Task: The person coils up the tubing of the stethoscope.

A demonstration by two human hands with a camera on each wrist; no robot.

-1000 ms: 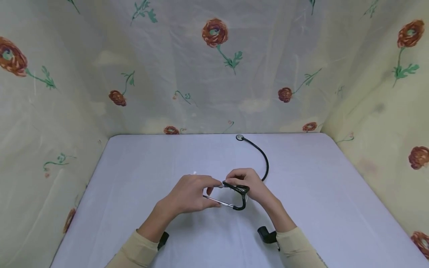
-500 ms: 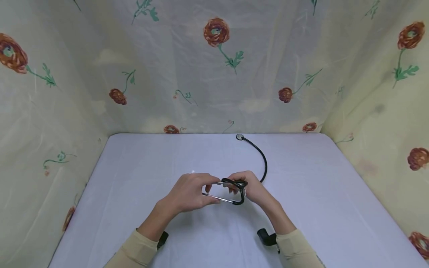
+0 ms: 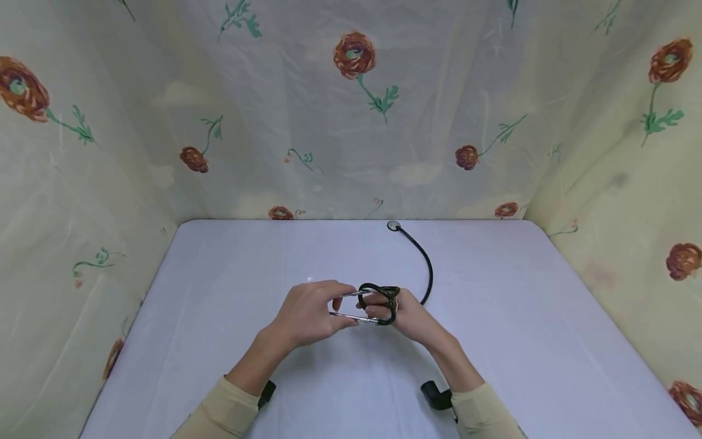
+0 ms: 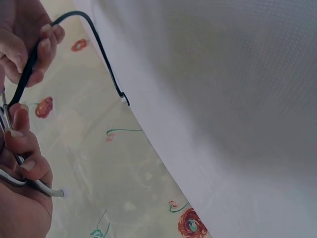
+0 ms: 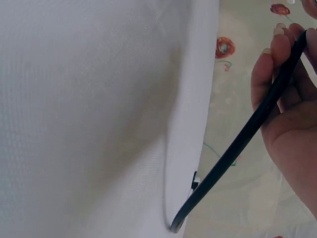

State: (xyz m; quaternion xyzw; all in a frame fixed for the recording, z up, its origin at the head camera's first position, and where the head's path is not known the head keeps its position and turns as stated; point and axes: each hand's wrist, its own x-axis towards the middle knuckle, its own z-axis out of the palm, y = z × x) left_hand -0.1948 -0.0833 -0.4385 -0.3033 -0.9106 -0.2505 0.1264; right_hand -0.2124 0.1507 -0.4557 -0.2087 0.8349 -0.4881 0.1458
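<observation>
A stethoscope with black tubing (image 3: pixel 426 262) is held above the white table between both hands. My left hand (image 3: pixel 309 311) grips its two metal ear tubes (image 3: pixel 351 316), thumb below and fingers above. In the left wrist view, the metal tubes (image 4: pixel 15 158) run across the curled fingers. My right hand (image 3: pixel 415 320) pinches the black tubing near the fork, where a loop overlaps the metal tubes. The right wrist view shows the tubing (image 5: pixel 237 144) passing between thumb and fingertips, then down to the table. The round chest piece (image 3: pixel 393 225) lies at the table's far edge.
A white cloth covers the table (image 3: pixel 247 256). Flower-patterned curtains (image 3: pixel 307 110) stand behind it and on both sides. Black wrist-worn devices (image 3: pixel 436 396) show below both forearms.
The right hand has shifted down a little, its fingers now showing through the tubing loop. The loop has rounded out, and the tubing's trailing curve has drawn slightly left. The left hand keeps its grip.
</observation>
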